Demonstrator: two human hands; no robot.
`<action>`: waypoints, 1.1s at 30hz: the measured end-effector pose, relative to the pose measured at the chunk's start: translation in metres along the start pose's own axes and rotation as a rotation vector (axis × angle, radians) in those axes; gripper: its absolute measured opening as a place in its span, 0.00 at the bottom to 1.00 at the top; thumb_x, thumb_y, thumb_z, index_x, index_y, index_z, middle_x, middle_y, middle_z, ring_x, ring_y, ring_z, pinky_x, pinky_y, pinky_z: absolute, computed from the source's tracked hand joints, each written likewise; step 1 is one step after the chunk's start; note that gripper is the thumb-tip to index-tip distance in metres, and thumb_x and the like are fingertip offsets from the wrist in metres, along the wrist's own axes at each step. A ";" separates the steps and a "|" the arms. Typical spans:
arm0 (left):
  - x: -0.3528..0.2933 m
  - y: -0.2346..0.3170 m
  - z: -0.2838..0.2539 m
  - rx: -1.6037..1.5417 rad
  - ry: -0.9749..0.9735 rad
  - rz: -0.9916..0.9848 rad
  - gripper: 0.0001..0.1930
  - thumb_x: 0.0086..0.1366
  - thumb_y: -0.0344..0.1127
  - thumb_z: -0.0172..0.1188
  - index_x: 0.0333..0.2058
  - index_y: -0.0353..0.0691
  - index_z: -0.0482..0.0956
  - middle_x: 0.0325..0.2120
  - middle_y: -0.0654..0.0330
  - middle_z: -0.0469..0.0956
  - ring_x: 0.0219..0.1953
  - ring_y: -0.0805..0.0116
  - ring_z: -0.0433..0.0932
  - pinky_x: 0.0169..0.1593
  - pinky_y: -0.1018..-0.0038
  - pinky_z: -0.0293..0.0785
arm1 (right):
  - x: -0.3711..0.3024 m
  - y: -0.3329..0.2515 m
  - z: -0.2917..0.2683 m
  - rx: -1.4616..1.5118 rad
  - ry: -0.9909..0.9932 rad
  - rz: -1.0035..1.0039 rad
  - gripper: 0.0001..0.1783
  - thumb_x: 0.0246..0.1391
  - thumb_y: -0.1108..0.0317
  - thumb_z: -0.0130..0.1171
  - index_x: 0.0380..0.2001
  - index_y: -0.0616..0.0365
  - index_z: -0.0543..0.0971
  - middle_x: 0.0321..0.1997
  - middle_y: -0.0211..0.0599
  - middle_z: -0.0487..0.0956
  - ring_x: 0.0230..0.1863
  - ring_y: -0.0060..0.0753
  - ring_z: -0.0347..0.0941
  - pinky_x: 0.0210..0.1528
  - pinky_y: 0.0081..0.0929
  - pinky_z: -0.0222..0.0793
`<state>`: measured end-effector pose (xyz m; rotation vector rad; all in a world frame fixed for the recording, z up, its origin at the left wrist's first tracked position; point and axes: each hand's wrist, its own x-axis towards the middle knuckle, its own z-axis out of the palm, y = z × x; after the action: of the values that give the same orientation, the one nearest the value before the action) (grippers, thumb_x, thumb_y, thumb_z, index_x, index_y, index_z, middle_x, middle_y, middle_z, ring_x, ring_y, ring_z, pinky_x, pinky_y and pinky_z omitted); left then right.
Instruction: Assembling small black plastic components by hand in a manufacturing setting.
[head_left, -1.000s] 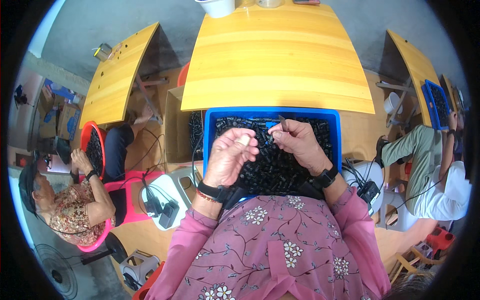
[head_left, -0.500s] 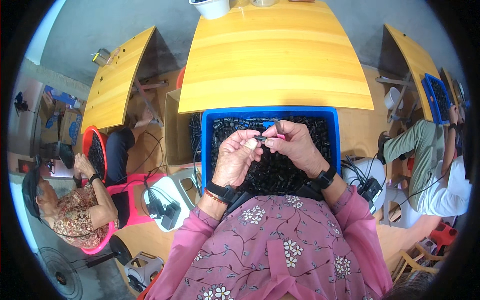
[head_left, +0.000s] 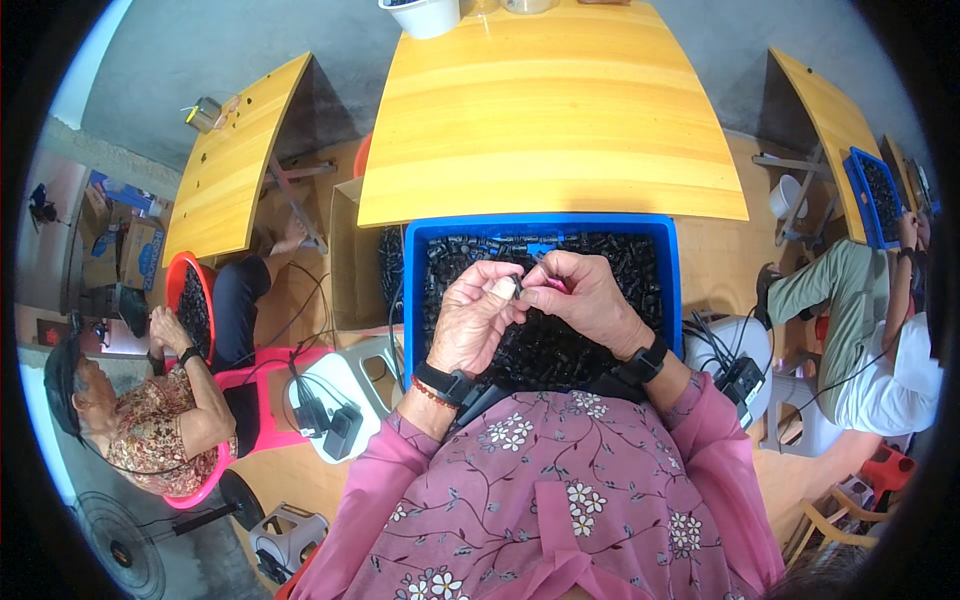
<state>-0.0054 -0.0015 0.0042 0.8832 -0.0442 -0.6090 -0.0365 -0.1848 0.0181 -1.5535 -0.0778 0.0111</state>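
Note:
My left hand [head_left: 474, 312] is closed, its thumb and fingers pinching a small black plastic part [head_left: 517, 287], mostly hidden by the fingertips. My right hand [head_left: 585, 298] is closed around a small pink-handled tool [head_left: 557, 286] with a thin dark blade-like end; its exact kind is unclear. The fingertips of both hands meet at the black part. Below them, a blue bin [head_left: 673, 290] holds a heap of loose black plastic fittings [head_left: 560, 352].
A wooden table [head_left: 550, 120] stands just beyond the bin, with a white tub [head_left: 425, 17] at its far edge. On the left sits a person [head_left: 150, 420] by a red basin [head_left: 180, 275]; another person [head_left: 880, 350] sits on the right. Stools with cabled devices [head_left: 335, 420] flank me.
My right hand has turned and shifted slightly left, tilting the pink-handled tool toward the black part. The black part shows less between my fingers. My left hand has barely moved.

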 end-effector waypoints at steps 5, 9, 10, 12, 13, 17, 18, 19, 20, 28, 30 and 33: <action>-0.001 -0.003 -0.001 -0.099 -0.017 -0.074 0.08 0.68 0.31 0.59 0.44 0.38 0.77 0.35 0.60 0.79 0.31 0.72 0.79 0.34 0.77 0.76 | 0.000 -0.002 -0.002 -0.096 0.026 0.041 0.08 0.51 0.70 0.67 0.28 0.63 0.79 0.21 0.25 0.76 0.26 0.11 0.67 0.28 0.17 0.66; 0.001 -0.004 -0.004 -0.143 -0.063 -0.087 0.06 0.67 0.30 0.60 0.42 0.39 0.76 0.34 0.60 0.79 0.31 0.71 0.78 0.34 0.77 0.76 | 0.001 -0.002 -0.002 -0.036 0.007 0.070 0.10 0.53 0.67 0.65 0.26 0.63 0.78 0.20 0.23 0.73 0.25 0.12 0.64 0.27 0.18 0.63; 0.001 -0.004 -0.005 -0.186 -0.082 -0.105 0.06 0.67 0.30 0.59 0.42 0.39 0.76 0.34 0.60 0.79 0.32 0.71 0.78 0.35 0.76 0.76 | 0.001 -0.003 -0.001 -0.014 -0.002 0.076 0.10 0.54 0.67 0.64 0.26 0.63 0.78 0.20 0.23 0.72 0.25 0.12 0.63 0.27 0.18 0.63; 0.001 -0.003 -0.004 -0.229 -0.100 -0.124 0.05 0.67 0.30 0.59 0.41 0.39 0.76 0.34 0.60 0.79 0.32 0.71 0.78 0.35 0.76 0.76 | 0.002 -0.003 -0.001 -0.009 -0.001 0.075 0.10 0.54 0.67 0.64 0.26 0.63 0.78 0.20 0.22 0.72 0.25 0.12 0.63 0.27 0.18 0.63; 0.001 -0.002 -0.004 -0.235 -0.093 -0.143 0.06 0.68 0.30 0.59 0.42 0.39 0.76 0.35 0.60 0.79 0.33 0.70 0.78 0.36 0.75 0.76 | 0.002 -0.003 -0.001 -0.006 -0.001 0.073 0.10 0.54 0.67 0.64 0.26 0.63 0.78 0.20 0.22 0.72 0.25 0.12 0.63 0.27 0.18 0.63; 0.000 -0.002 -0.001 -0.210 -0.045 -0.160 0.06 0.68 0.29 0.58 0.43 0.39 0.76 0.36 0.59 0.79 0.35 0.69 0.78 0.39 0.74 0.76 | 0.002 -0.001 -0.002 -0.038 0.002 0.077 0.10 0.55 0.66 0.63 0.27 0.63 0.78 0.20 0.22 0.72 0.25 0.12 0.63 0.26 0.17 0.63; 0.000 -0.002 -0.001 -0.211 -0.045 -0.160 0.06 0.68 0.29 0.58 0.43 0.39 0.76 0.36 0.59 0.79 0.35 0.69 0.78 0.39 0.74 0.76 | 0.002 0.000 -0.002 -0.031 0.003 0.069 0.11 0.56 0.65 0.63 0.27 0.63 0.77 0.20 0.22 0.72 0.24 0.12 0.64 0.26 0.17 0.64; 0.000 -0.003 -0.002 -0.228 -0.056 -0.160 0.07 0.68 0.29 0.58 0.44 0.39 0.76 0.36 0.58 0.79 0.35 0.68 0.78 0.40 0.74 0.76 | 0.002 0.001 -0.002 -0.024 0.005 0.062 0.12 0.57 0.64 0.62 0.27 0.63 0.77 0.20 0.22 0.72 0.24 0.13 0.64 0.26 0.17 0.64; 0.000 -0.003 -0.003 -0.244 -0.066 -0.159 0.07 0.68 0.29 0.58 0.44 0.39 0.76 0.37 0.58 0.79 0.36 0.68 0.78 0.40 0.74 0.76 | 0.002 0.000 -0.002 -0.024 0.005 0.062 0.12 0.57 0.64 0.62 0.27 0.63 0.77 0.20 0.22 0.72 0.24 0.13 0.64 0.26 0.17 0.64; 0.002 -0.003 -0.011 -0.397 -0.052 -0.165 0.08 0.68 0.27 0.56 0.45 0.38 0.75 0.39 0.54 0.78 0.38 0.67 0.77 0.42 0.74 0.77 | 0.001 0.007 -0.004 -0.048 0.021 -0.001 0.14 0.63 0.66 0.54 0.45 0.64 0.81 0.30 0.33 0.75 0.30 0.22 0.71 0.35 0.22 0.69; 0.002 -0.003 -0.011 -0.422 -0.044 -0.159 0.08 0.68 0.27 0.55 0.45 0.37 0.75 0.39 0.54 0.78 0.38 0.66 0.78 0.43 0.74 0.78 | 0.000 0.008 -0.002 -0.127 0.016 -0.140 0.13 0.62 0.67 0.55 0.44 0.63 0.81 0.29 0.34 0.75 0.30 0.24 0.71 0.35 0.23 0.69; 0.002 -0.003 -0.012 -0.461 -0.037 -0.158 0.08 0.68 0.25 0.55 0.45 0.34 0.74 0.40 0.53 0.78 0.39 0.65 0.79 0.45 0.74 0.80 | 0.000 0.005 -0.002 -0.278 -0.046 -0.278 0.11 0.59 0.69 0.59 0.44 0.62 0.81 0.28 0.37 0.74 0.29 0.29 0.72 0.34 0.24 0.69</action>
<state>-0.0020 0.0043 -0.0061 0.4304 0.1301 -0.7461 -0.0362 -0.1870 0.0129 -1.8078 -0.3434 -0.1909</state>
